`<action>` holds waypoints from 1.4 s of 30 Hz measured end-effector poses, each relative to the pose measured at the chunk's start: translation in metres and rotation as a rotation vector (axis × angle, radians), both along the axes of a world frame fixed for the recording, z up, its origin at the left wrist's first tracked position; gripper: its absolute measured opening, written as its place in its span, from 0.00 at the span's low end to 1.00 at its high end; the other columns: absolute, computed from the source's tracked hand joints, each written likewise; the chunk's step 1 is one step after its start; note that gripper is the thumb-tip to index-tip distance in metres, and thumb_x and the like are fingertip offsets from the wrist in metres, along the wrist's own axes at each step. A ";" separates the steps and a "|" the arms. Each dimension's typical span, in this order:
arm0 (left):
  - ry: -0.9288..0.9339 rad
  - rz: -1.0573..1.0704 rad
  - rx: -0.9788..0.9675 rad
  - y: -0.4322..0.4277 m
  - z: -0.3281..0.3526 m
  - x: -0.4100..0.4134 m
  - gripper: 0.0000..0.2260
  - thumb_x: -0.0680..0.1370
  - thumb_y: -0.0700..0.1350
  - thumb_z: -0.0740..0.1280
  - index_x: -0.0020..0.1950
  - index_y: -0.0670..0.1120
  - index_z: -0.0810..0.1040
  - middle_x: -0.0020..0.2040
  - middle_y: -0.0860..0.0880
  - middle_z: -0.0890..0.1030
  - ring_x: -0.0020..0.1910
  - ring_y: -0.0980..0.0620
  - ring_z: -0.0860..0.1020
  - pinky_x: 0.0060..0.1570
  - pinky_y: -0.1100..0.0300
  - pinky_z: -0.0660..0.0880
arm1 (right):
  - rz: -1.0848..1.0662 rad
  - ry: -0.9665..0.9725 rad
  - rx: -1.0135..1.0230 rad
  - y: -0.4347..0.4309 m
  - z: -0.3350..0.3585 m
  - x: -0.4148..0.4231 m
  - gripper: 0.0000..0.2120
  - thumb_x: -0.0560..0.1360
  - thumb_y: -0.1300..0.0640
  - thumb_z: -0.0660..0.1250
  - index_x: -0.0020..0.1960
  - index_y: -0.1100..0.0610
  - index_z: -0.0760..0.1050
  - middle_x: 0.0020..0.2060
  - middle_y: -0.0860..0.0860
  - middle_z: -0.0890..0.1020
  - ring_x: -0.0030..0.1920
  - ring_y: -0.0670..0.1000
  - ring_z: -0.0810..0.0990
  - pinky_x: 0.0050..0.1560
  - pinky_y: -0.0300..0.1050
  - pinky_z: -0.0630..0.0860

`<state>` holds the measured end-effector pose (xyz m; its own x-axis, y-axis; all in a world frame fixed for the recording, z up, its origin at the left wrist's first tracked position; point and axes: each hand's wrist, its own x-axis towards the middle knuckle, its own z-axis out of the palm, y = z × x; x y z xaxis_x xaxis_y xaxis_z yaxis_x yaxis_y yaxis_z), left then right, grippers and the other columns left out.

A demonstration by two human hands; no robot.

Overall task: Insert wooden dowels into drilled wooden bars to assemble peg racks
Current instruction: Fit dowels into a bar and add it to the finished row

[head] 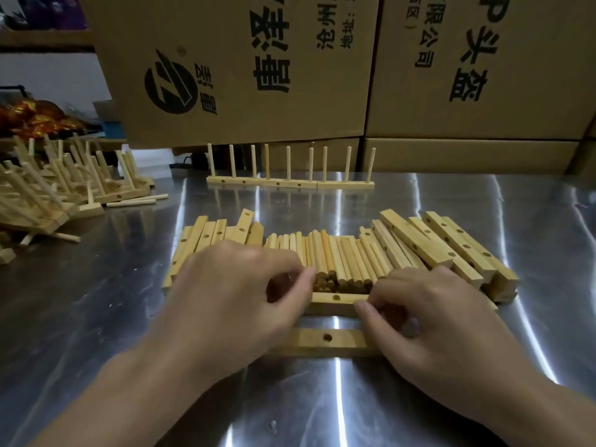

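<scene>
Heaps of pegged pale wooden racks point(48, 195) far left; near, two unfilled drilled wooden bars point(342, 347) under left hand point(225, 301), right hand point(435, 317); cannot tell grips.

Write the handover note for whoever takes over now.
Left hand: fingers curled at the near ends of the dowel pile; grip unclear.
Right hand: thumb at the right end of the far bar; grip unclear.
Near bar lies before it; each shows an empty hole.
Spare drilled bars flank the pile.
Done: standing racks at the back, heaped racks far left.
Left: peg these two bars, then the spares.
</scene>
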<state>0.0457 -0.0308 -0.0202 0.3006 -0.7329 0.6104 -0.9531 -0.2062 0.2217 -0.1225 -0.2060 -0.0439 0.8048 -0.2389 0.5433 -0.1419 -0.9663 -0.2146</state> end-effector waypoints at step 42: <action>0.517 -0.035 -0.480 -0.003 0.012 0.001 0.07 0.85 0.50 0.67 0.54 0.54 0.85 0.46 0.55 0.86 0.48 0.55 0.84 0.42 0.61 0.81 | -0.121 -0.286 0.092 -0.008 -0.006 0.006 0.11 0.79 0.43 0.68 0.59 0.43 0.81 0.49 0.38 0.78 0.56 0.45 0.75 0.59 0.44 0.60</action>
